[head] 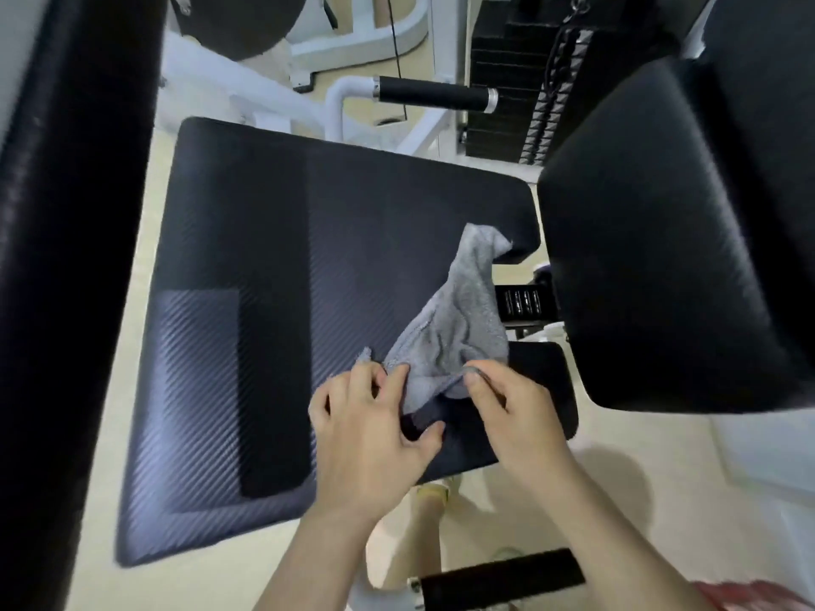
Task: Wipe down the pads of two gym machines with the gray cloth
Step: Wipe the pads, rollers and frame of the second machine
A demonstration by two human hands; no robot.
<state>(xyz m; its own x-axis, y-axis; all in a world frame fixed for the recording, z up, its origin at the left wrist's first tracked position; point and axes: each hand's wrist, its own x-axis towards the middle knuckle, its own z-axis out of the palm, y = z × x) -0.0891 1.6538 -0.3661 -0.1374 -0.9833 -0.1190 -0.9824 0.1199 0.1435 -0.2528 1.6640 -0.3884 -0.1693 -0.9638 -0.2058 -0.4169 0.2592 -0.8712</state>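
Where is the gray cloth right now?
In the head view the gray cloth lies crumpled on the right side of the black seat pad, its near edge held by the left hand and right hand.

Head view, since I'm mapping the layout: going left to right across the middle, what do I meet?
black upright pad → ribbed seat pad → gray cloth → big black pad
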